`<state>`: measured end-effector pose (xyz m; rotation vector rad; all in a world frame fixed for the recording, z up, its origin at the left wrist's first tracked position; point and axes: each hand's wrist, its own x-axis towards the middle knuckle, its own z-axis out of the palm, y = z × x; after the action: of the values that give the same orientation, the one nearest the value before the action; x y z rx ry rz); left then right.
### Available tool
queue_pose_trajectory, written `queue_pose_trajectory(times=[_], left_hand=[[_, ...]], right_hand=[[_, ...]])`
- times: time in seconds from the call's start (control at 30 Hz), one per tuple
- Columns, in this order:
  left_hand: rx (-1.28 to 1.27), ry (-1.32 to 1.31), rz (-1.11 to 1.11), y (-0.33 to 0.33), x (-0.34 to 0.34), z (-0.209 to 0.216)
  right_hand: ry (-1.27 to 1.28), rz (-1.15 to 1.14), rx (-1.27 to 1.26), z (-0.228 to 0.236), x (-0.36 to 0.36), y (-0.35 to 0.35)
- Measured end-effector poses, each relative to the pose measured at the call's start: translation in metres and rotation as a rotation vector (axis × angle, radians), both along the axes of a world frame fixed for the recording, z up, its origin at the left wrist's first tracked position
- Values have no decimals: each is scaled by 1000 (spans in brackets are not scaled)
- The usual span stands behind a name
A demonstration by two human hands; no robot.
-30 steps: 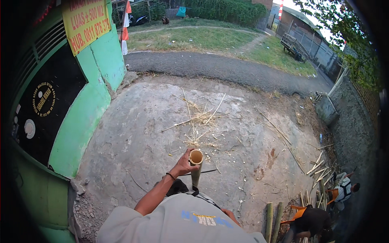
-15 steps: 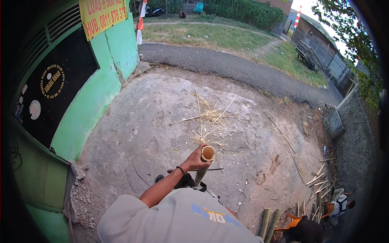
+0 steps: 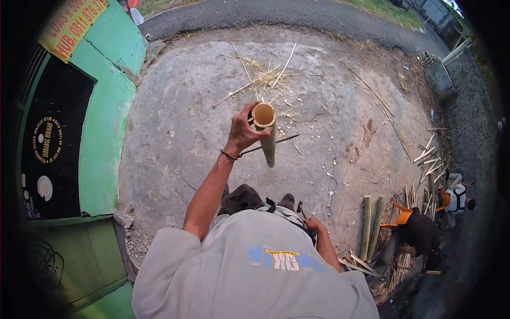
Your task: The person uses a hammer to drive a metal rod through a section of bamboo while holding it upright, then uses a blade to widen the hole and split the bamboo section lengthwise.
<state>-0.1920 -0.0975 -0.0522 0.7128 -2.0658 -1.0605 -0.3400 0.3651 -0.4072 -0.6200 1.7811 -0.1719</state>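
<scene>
Nearest you, your grey shirt (image 3: 228,266) fills the lower view. Your right hand (image 3: 314,225), low beside your waist, is curled round the handle of a dark-headed tool (image 3: 303,211), its exact kind hard to tell. Out in front, your left hand (image 3: 244,132) grasps a bamboo tube (image 3: 270,153) near its top, thumb on the near side. The tube is hollow and smooth, pale green-tan outside, warm yellow-brown within, with a light, round rim at its open upper end. You cannot tell whether its lower end touches the concrete ground (image 3: 175,133). A thin dark bar (image 3: 287,139) crosses behind it. Beyond lie straw-coloured shavings (image 3: 262,78) and thin strips (image 3: 285,65), then the grey road (image 3: 265,16).
</scene>
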Motion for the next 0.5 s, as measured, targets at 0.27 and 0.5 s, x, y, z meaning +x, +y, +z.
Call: queue_pose_trajectory(times=[0.27,0.5], left_hand=[[-38,-48,-116,-33,-18,-80],[-187,1,19,-85,-53,-94]], right_hand=[[131,-358,-181,87,-32,-62],[127,-397,-205,40,-77,-144]])
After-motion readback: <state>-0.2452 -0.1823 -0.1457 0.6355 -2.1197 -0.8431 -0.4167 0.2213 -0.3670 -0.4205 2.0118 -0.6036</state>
